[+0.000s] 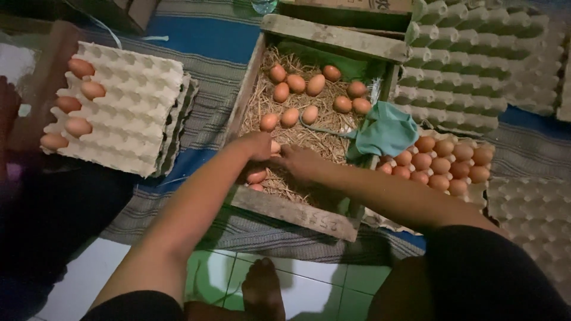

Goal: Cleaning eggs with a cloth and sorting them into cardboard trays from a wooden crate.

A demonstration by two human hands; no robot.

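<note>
Crate: wooden crate (284, 208) lined with straw (279, 89), its long axis running from 6 o'clock near me up to 12 o'clock, leaning slightly toward 1 o'clock.
Eggs in crate: brown eggs (315, 84) lie loose on the straw, most toward 12 o'clock; a few sit at the near end by my hands, each with its long axis pointing differently.
Left hand: my left hand (257, 144) reaches in from 7 o'clock, fingers curled down over an egg (275, 147) at the crate's middle; I cannot tell whether it grips or only touches.
Right hand: my right hand (301, 161) comes in from 4 o'clock, flat and low on the straw just beside the left; what it holds, if anything, I cannot tell.
Near eggs: two eggs (257, 176) lie under my left wrist, toward 6 o'clock.
Cloth: green cloth (385, 134) drapes over the crate's right wall at 3 o'clock.
Filled tray: egg tray (479, 196) with eggs (443, 163) sits at 3 o'clock, past the cloth.
Left tray: pale carton tray (134, 101) at 9 o'clock carries one row of eggs (77, 126) along its far-left edge.
Stack: empty trays (470, 65) piled at 1 o'clock.
Floor: striped mat (208, 107) under everything; my foot (263, 291) on the tiles at 6 o'clock.
</note>
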